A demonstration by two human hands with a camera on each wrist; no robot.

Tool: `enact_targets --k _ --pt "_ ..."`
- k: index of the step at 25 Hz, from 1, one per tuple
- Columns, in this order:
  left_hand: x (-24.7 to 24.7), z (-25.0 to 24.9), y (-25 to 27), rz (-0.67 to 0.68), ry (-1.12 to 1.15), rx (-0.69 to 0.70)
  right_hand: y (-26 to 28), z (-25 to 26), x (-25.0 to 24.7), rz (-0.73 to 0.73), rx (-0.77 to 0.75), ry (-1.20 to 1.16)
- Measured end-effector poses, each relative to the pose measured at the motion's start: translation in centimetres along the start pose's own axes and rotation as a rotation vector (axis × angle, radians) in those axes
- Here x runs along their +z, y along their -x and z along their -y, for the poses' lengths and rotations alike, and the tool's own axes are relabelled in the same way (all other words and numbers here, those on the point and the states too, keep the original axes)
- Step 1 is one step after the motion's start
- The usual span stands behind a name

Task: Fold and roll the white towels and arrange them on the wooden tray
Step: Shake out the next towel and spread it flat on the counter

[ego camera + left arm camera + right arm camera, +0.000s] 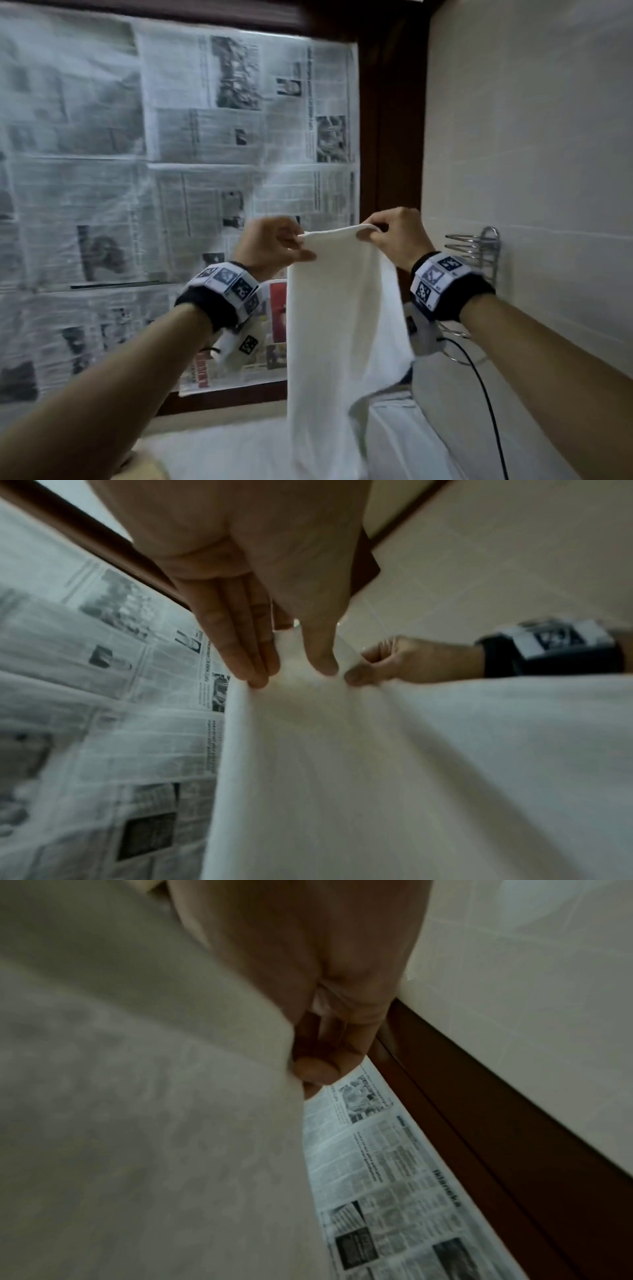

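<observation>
A white towel (335,325) hangs lengthwise in the air in front of me, held up by its top edge. My left hand (294,246) pinches the top left corner between thumb and fingers. My right hand (371,234) pinches the top right corner. The towel's lower end reaches down to the white cloth-covered surface (404,442). From the left wrist, the towel (359,777) falls away below the left hand (294,669), and the right hand (373,666) grips the edge close by. From the right wrist, the towel (137,1123) fills the left side, and the right hand (308,1069) is closed on its edge. No wooden tray is in view.
A newspaper-covered window (171,154) with a dark wooden frame (390,137) fills the wall ahead. A tiled wall (531,137) stands close on the right with a chrome wire rack (479,253). A black cable (479,394) trails from my right wrist.
</observation>
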State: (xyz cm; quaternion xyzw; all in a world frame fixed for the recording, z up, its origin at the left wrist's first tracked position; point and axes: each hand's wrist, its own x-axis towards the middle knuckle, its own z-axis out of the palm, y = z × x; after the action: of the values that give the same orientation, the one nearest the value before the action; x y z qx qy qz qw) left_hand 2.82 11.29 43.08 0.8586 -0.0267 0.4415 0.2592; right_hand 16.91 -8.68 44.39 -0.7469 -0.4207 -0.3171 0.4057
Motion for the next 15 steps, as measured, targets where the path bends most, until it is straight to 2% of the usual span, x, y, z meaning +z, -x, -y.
enact_targets --k 1,3,7,11,13,15 --pt "-1.5 0.1 -0.6 -0.04 -0.141 0.061 -1.3 1.4 0.3 0.025 -0.021 -0.012" --pt "-3.9 0.4 -1.9 -0.103 -0.342 0.091 -3.2 3.5 1.0 0.085 -0.039 -0.033" --pt "-7.5 1.8 -4.5 -0.143 -0.395 -0.044 -5.4 5.6 2.4 0.223 -0.063 0.001" --pt "-10.7 2.7 -4.7 -0.132 -0.422 -0.142 -6.3 5.8 3.0 0.24 -0.042 0.107" --pt "-11.3 3.3 -4.6 -0.164 -0.336 -0.189 -6.3 5.7 3.0 0.226 -0.027 0.191" --pt "-11.3 3.1 -4.1 -0.213 -0.076 -0.199 -6.3 6.3 3.2 0.195 -0.056 0.213"
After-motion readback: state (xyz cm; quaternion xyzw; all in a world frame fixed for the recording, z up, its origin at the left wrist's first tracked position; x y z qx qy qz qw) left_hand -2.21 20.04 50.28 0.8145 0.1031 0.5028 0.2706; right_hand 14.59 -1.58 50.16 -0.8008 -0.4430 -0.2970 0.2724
